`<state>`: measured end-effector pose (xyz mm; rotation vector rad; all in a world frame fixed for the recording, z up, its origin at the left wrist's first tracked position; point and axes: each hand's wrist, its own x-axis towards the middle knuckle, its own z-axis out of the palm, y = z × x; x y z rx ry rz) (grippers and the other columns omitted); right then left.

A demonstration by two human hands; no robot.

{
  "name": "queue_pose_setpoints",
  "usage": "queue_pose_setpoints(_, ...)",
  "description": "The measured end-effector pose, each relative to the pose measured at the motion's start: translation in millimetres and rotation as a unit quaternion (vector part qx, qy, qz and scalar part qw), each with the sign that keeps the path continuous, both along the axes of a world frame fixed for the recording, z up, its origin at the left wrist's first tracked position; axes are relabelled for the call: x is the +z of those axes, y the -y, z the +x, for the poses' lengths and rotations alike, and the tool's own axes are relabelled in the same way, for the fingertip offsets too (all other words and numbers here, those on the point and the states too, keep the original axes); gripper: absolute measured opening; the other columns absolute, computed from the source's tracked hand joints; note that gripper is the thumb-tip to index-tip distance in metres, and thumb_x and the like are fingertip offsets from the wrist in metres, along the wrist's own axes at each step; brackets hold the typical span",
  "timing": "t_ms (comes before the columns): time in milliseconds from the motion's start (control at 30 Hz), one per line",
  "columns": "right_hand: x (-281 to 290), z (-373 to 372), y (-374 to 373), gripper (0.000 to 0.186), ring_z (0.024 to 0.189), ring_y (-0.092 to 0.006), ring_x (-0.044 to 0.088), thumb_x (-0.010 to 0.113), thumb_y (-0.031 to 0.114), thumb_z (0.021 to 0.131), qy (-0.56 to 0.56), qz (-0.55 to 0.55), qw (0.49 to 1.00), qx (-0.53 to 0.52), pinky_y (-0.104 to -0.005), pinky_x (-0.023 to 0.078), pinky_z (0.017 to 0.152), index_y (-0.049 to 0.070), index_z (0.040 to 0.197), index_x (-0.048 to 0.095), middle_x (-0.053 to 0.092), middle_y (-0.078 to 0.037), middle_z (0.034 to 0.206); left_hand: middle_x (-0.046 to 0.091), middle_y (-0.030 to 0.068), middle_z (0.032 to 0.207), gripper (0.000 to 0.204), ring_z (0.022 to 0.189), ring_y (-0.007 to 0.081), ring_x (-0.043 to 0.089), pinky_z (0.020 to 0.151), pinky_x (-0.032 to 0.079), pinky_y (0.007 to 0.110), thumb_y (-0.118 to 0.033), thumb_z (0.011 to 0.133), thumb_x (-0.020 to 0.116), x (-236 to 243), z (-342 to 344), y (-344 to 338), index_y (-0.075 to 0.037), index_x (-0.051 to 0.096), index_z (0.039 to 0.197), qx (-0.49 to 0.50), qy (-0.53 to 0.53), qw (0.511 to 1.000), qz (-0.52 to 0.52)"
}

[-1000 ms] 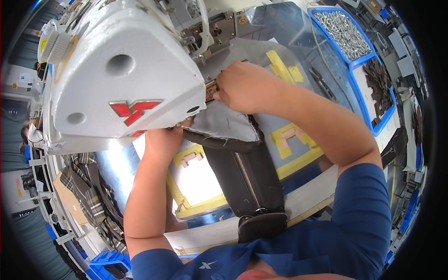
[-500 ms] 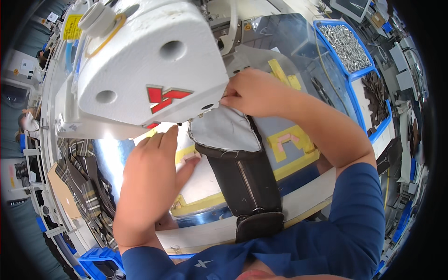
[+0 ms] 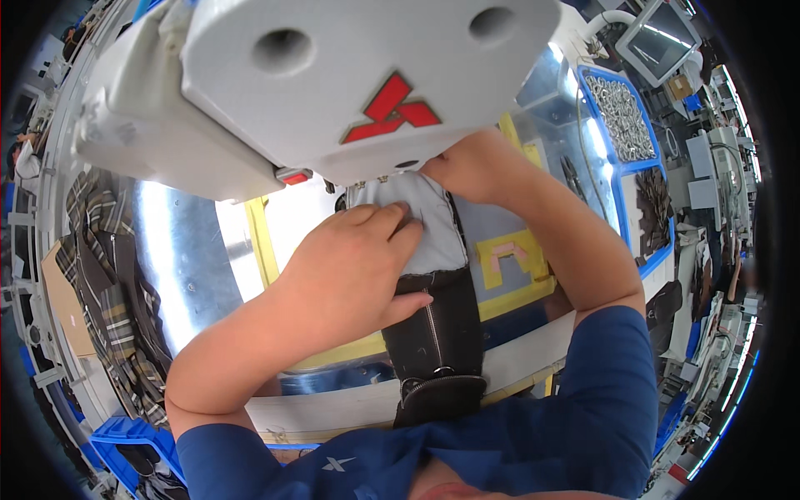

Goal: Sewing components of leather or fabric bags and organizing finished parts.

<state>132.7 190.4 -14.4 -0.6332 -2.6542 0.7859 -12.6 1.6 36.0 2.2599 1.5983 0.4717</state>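
Note:
A dark pouch-like piece runs down from the sewing machine toward my body, with a metal zipper along its middle and another zippered end near me. Its upper part shows a pale grey lining with dark, frayed edges. My left hand lies palm down over the lining's left side, fingers loosely bent on it and thumb stretched out across the dark part. At the lining's upper right corner is my right hand; its fingertips are hidden by the white sewing machine head.
The machine head fills the upper middle. Yellow tape marks the work plate. Plaid and dark pieces lie at left. On the right stand a blue bin of metal rings, one of dark strips and tweezers. A blue crate sits lower left.
My left hand has moved right, from beside the piece onto its grey lining. My right hand stays at the upper corner, its fingertips now hidden. The whole view has shifted.

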Motion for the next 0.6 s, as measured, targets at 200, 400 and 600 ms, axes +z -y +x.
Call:
queue_pose_setpoints(200,-2,-2,-2,0.025,0.079,-0.0428,0.065,0.065,0.023,0.085,-0.011,0.038,0.999,0.004,-0.0497,0.051,0.074,-0.001,0.08,0.071,0.068,-0.021,0.077,0.06,0.0204,0.126,0.064,0.107,0.035,0.062,0.095,0.051,0.04,-0.036,0.074,0.081,1,1,1,0.002,0.061,0.122,-0.005,-0.025,0.999,-0.043)
queue_pose_setpoints(400,3,-8,1,0.021,0.082,-0.0415,0.064,0.063,0.02,0.084,0.032,0.031,0.999,0.003,-0.0483,0.051,0.073,0.001,0.086,0.071,0.069,-0.02,0.081,0.061,0.0193,0.122,0.061,0.105,0.034,0.063,0.092,0.052,0.04,-0.033,0.074,0.082,8,1,3,0.002,0.062,0.119,-0.004,-0.064,0.996,-0.065)
queue_pose_setpoints(600,9,-14,13,0.021,0.086,-0.0419,0.064,0.063,0.017,0.083,-0.024,0.009,0.999,0.036,-0.0479,0.052,0.074,0.008,0.1,0.071,0.07,-0.017,0.089,0.062,0.0167,0.114,0.052,0.101,0.0327,0.064,0.087,0.053,0.04,-0.032,0.072,0.083,15,0,3,0.001,0.063,0.106,0.009,-0.085,0.991,-0.101)
